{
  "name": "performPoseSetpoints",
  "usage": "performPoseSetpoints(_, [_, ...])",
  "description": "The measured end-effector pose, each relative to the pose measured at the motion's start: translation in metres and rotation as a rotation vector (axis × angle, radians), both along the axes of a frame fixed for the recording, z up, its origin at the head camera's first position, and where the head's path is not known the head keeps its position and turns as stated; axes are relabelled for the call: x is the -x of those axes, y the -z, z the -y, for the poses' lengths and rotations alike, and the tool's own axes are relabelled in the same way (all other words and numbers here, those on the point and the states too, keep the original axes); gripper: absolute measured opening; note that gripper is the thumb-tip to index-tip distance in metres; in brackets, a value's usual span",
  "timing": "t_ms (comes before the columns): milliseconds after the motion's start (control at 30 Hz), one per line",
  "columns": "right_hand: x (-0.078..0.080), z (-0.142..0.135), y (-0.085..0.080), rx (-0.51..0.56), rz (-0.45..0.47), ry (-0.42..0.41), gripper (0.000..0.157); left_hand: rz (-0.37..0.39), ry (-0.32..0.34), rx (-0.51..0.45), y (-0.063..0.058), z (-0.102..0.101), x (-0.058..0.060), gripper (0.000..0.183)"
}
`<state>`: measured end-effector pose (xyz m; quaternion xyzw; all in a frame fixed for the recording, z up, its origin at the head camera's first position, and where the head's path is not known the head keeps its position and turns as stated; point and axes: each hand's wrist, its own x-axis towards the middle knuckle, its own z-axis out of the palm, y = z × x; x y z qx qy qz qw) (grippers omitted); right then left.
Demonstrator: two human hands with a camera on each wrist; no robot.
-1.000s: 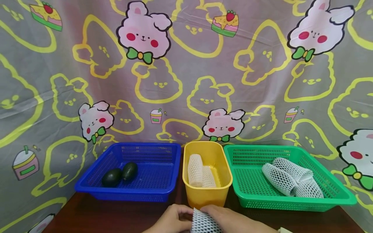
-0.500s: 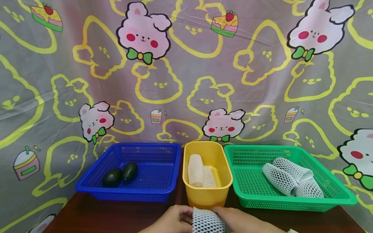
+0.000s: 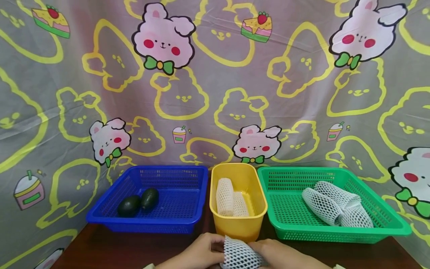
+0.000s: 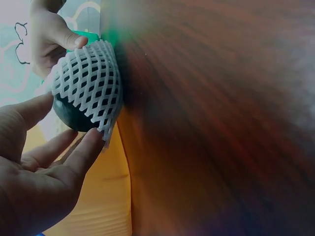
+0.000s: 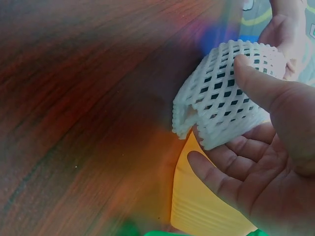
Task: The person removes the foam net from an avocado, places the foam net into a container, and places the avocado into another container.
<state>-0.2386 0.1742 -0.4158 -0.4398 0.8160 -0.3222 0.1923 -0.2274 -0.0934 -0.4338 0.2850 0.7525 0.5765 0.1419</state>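
A dark green avocado (image 4: pixel 70 115) sits inside a white foam net sleeve (image 3: pixel 239 255), low in front of the yellow bin. Its bare rounded end pokes out of the sleeve in the left wrist view. My left hand (image 3: pixel 201 251) holds that end, thumb on one side and fingertips at the sleeve's edge. From the other side my right hand (image 3: pixel 280 255) grips the covered part. In the right wrist view its thumb lies on the mesh and its fingers are underneath, near the sleeve's loose end.
A blue basket (image 3: pixel 144 225) on the left has two avocados (image 3: pixel 150 198). The yellow bin (image 3: pixel 239 227) in the middle contains foam nets (image 3: pixel 225 197). At right, a green basket (image 3: pixel 330 234) contains several net-covered pieces (image 3: pixel 322 206). A patterned curtain (image 3: pixel 208 89) hangs behind the dark wooden table (image 4: pixel 221 123).
The sleeve now shows wider and more spread between my hands, its near end tilted further right. My left hand has shifted slightly up and right; the baskets and bin stay put.
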Motion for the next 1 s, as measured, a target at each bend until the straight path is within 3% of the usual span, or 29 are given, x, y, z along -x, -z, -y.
performPoseSetpoints(133, [0.000,0.002,-0.001,0.014,-0.048,-0.038,0.036,-0.046,0.031,0.031,-0.002,-0.003,0.002,0.025])
performPoseSetpoints(367, [0.000,0.002,-0.001,0.003,-0.091,-0.043,0.034,-0.027,0.132,0.070,0.001,-0.007,0.006,0.031])
performPoseSetpoints(567, [0.000,0.002,0.001,0.003,-0.138,-0.031,0.028,-0.197,0.142,0.236,-0.001,-0.008,0.011,0.033])
performPoseSetpoints(700, [-0.001,0.003,0.001,-0.014,-0.168,-0.009,0.023,-0.293,0.149,0.294,0.000,-0.009,0.012,0.036])
performPoseSetpoints(800, [-0.001,0.003,0.000,-0.029,-0.187,0.015,0.020,-0.273,0.140,0.277,0.000,-0.009,0.012,0.034])
performPoseSetpoints(1000, [-0.003,0.001,-0.001,-0.080,-0.272,0.052,0.016,-0.153,0.087,0.184,0.001,-0.006,0.008,0.033])
